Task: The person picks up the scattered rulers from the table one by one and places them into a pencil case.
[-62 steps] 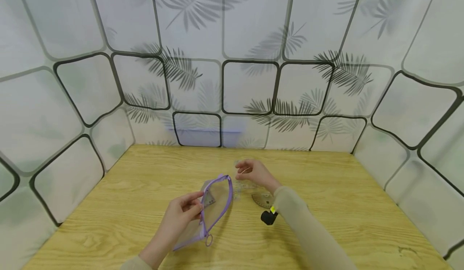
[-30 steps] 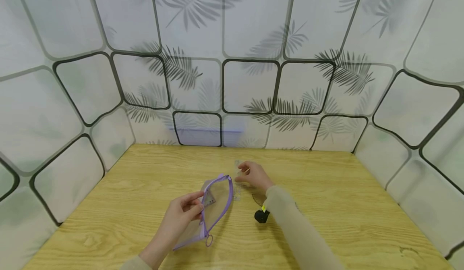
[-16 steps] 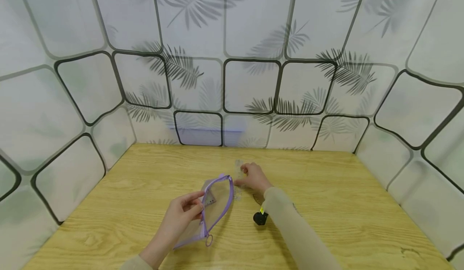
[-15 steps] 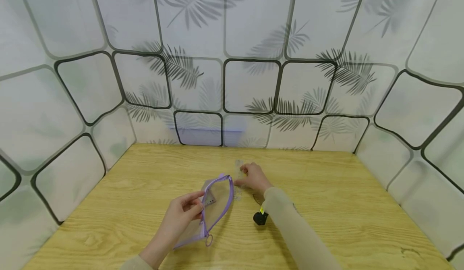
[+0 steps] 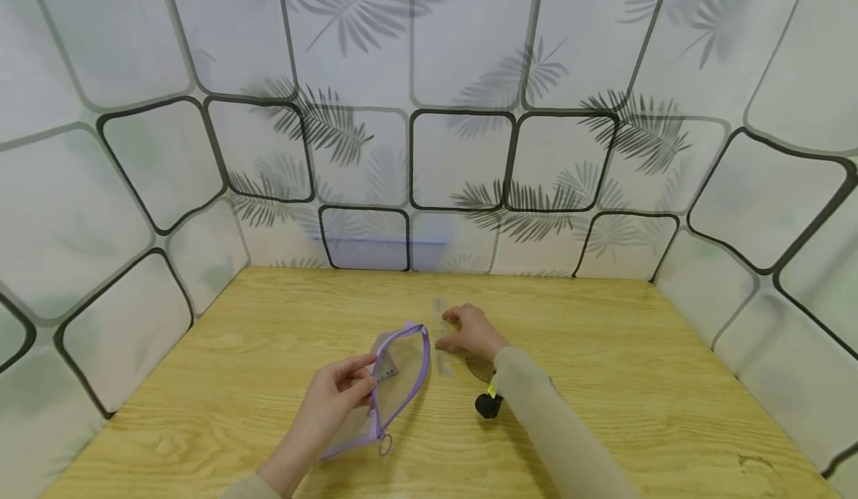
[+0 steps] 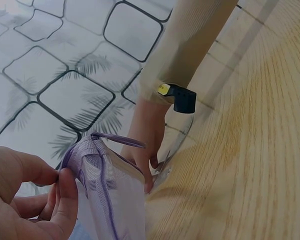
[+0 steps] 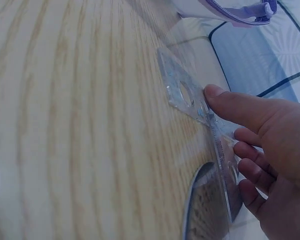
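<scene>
My left hand (image 5: 335, 391) pinches the near edge of a purple-trimmed see-through zip pouch (image 5: 404, 369) between thumb and fingers. The pouch mouth gapes toward the right, and a set square (image 5: 386, 369) shows inside it. To the right, my right hand (image 5: 474, 331) is low over the table with a clear ruler (image 5: 444, 366) between thumb and curled fingers. In the right wrist view, the thumb tip meets the ruler (image 7: 187, 95) by its round cut-out, with the other fingertips along its far side. A clear protractor (image 5: 479, 369) lies beside the ruler, partly hidden by the right sleeve.
A wood-grain table (image 5: 295, 313) spreads under everything. A patterned curtain (image 5: 462, 160) stands behind it and at both sides. On the right wrist sits a black camera (image 5: 488, 406). A ring pull (image 5: 385, 445) hangs from the pouch zip.
My right hand has come down from above onto the ruler and shifted slightly nearer, and the ruler has slid and turned a little with it. The left hand and pouch hold still.
</scene>
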### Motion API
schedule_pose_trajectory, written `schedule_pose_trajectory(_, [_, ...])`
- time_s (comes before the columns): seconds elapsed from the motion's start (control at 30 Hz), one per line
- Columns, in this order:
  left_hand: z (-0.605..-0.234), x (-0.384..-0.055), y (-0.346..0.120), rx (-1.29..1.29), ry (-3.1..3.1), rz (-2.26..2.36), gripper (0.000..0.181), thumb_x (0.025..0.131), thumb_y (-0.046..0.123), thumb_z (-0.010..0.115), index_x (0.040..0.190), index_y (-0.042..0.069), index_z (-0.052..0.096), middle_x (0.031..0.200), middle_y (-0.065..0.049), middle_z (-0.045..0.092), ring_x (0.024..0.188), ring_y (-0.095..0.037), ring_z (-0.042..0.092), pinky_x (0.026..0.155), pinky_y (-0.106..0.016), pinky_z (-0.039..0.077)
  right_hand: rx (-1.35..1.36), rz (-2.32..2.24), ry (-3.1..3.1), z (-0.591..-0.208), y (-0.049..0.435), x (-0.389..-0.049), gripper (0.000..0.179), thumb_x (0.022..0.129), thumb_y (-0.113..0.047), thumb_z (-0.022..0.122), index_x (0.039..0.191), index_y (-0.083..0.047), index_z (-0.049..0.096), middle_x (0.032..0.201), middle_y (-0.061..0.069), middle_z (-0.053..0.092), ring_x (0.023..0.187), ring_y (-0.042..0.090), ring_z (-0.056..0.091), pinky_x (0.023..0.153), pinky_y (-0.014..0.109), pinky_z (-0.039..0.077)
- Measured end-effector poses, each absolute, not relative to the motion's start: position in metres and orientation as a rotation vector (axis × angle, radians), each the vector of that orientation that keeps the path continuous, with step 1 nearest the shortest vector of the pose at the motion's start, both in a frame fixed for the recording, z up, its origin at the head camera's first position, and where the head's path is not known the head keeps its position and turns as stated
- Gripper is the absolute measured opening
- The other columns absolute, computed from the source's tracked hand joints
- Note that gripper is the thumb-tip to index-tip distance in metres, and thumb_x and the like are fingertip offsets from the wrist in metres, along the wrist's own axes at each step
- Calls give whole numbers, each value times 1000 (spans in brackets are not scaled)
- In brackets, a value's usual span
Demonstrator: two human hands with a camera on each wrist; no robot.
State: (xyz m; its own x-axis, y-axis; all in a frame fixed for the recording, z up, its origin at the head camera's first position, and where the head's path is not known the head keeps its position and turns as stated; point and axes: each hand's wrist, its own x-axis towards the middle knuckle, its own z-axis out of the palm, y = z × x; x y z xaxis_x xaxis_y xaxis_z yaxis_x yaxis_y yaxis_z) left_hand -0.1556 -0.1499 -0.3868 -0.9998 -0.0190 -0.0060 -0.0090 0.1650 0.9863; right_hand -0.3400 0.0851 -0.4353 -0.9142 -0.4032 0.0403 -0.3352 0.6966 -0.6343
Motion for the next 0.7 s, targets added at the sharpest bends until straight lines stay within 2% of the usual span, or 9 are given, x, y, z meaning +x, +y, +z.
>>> schedule_pose_trajectory(0.33, [-386, -155, -149, 28, -2400, -2039, 41, 93, -2, 59, 134, -7, 55, 92, -5, 59, 77, -10, 62, 72, -21, 61, -648, -989, 2716, -429, 95, -338, 60, 81, -22, 82, 133, -3, 58, 121, 14, 58, 112, 27, 57, 98, 44, 53])
schedule_pose_trajectory(0.7, [-387, -154, -149, 45, -2403, -2034, 41, 93, -1, 59, 134, -6, 55, 94, -5, 59, 79, -11, 62, 73, -21, 61, -654, -988, 2669, -426, 99, -336, 62, 83, -18, 80, 138, -3, 54, 134, 13, 58, 122, 30, 56, 103, 46, 51])
